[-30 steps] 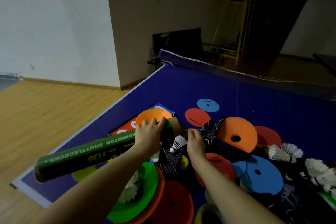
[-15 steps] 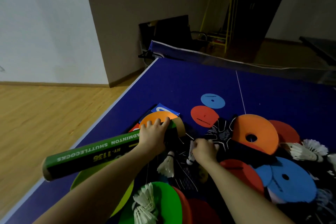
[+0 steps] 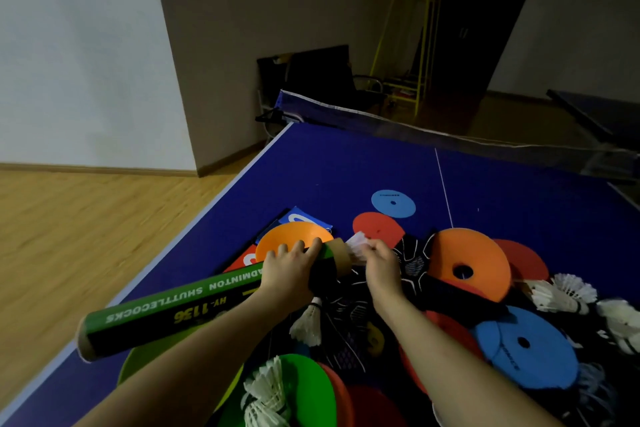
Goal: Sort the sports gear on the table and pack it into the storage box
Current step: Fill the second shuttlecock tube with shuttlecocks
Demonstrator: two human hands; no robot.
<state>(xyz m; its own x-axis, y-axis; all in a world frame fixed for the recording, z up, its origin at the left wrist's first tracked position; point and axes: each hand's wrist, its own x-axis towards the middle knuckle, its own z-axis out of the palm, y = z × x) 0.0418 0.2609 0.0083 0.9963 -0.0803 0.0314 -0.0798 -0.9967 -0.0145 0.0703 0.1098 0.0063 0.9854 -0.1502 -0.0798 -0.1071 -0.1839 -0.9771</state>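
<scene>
**Shuttlecock at tube mouth**

Left hand [image 3: 289, 272] wrapped around green shuttlecock tube [image 3: 180, 305] near its open far end, fingers curled over the top, tube held off the table and slanting down toward the near-left. Right hand [image 3: 379, 262] pinching a white shuttlecock [image 3: 356, 244] right at the tube's open mouth; feathers visible just past the rim, cannot tell how far the cork end is inside.

Blue table [image 3: 346, 170] covered with loose gear on the near-right:
- orange cone [image 3: 467, 260] with centre hole, right of the hands, red disc [image 3: 526, 260] just behind it
- flat red disc [image 3: 375, 225] and flat blue disc [image 3: 393, 203] farther out, touching at edges
- orange dish [image 3: 291, 236] just behind left-hand fingers, lying on a blue-and-red card [image 3: 298, 218]
- loose shuttlecock [image 3: 310, 322] lying under the wrists on black mesh bag [image 3: 346, 333]
- more shuttlecocks [image 3: 561, 295] at right edge, another bunch [image 3: 266, 395] on green dish [image 3: 308, 388] near bottom
- blue cone [image 3: 526, 347] at near-right

Net [image 3: 450, 135] across far end. Storage box not in view.
</scene>
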